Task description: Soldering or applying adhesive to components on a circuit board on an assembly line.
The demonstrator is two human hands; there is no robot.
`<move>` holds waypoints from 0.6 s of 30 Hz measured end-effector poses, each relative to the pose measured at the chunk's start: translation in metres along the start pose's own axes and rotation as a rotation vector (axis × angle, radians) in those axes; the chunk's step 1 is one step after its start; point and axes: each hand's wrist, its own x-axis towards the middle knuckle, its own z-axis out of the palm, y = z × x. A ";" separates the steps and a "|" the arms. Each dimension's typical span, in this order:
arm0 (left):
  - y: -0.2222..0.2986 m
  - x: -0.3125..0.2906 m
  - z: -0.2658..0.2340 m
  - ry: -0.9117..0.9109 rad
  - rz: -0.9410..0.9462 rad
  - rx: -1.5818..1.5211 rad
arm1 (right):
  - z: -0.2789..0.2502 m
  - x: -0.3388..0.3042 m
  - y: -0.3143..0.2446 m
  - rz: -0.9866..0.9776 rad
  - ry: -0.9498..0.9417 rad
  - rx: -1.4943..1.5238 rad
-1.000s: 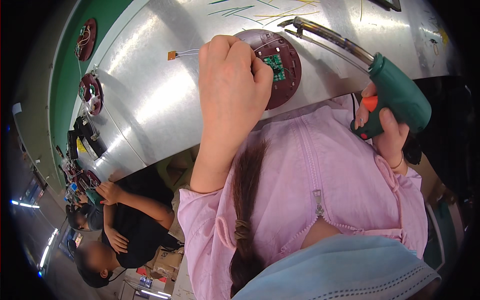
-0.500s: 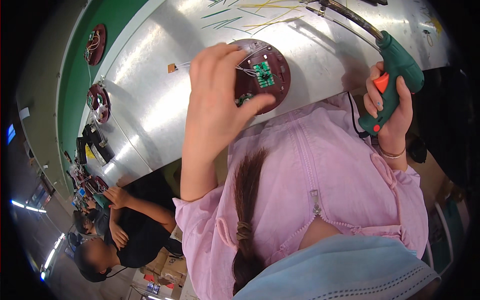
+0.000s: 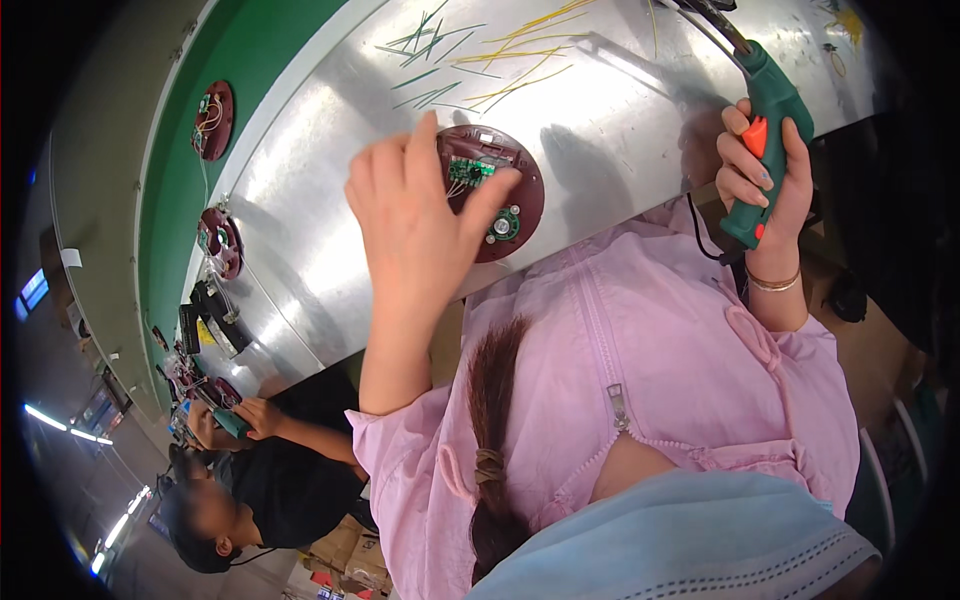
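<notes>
A round maroon plastic housing (image 3: 528,190) lies on the metal bench, carrying a small green circuit board (image 3: 465,172) with thin white wires and a round green-rimmed component (image 3: 503,225). Over its left side hovers my left hand (image 3: 415,205), fingers spread and thumb reaching across the board; whether the thumb touches is unclear. My right hand (image 3: 780,190) is wrapped round the handle of a green soldering gun (image 3: 772,90) with an orange trigger, held to the right of the housing. The gun's metal barrel points toward the far side, its tip cut off by the picture's edge.
Loose green wires (image 3: 425,45) and yellow wires (image 3: 530,40) lie on the bench (image 3: 330,160) beyond the housing. More maroon housings (image 3: 215,120) stand along the green strip (image 3: 255,45) at left. A co-worker (image 3: 290,490) in black works farther down the bench.
The housing has turned and shifted slightly left and nearer in the picture, its round component now showing. My left hand has lifted its fingers apart. The soldering gun stays in my right hand.
</notes>
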 end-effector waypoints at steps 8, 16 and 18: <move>-0.035 0.065 0.005 -0.007 0.193 -0.158 | -0.012 0.012 0.004 0.095 -0.078 0.131; -0.022 0.122 0.004 -0.458 0.317 -0.044 | -0.015 0.015 0.004 0.104 -0.113 0.126; -0.017 0.135 -0.005 -0.828 0.302 0.019 | -0.017 0.015 0.003 0.099 -0.132 0.129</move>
